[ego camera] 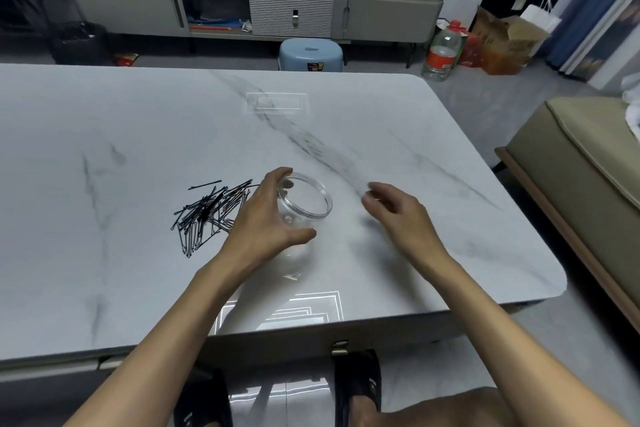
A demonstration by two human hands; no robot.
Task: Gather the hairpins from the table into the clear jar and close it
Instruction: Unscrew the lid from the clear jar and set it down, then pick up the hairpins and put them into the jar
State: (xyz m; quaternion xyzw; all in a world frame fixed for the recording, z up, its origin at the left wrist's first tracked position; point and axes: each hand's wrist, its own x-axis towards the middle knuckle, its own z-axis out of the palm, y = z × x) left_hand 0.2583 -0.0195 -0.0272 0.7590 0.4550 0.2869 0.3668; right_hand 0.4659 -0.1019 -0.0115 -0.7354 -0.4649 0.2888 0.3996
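A clear jar [309, 205] stands on the white marble table [145, 121] near its front middle, its mouth uncovered. My left hand [265, 220] wraps the jar's left side, fingers on the far rim and thumb on the near wall. A loose heap of several black hairpins [207, 215] lies on the table just left of that hand, touching nothing else. My right hand [401, 215] hovers a little to the right of the jar, fingers curled and blurred. I cannot make out a lid anywhere, nor whether that hand holds something clear.
The table's rounded right corner [554, 274] and front edge are close to me. A beige sofa [588, 184] stands to the right. Beyond the table are a blue stool [310, 54] and a low cabinet [242, 10]. My sandalled feet show under the table.
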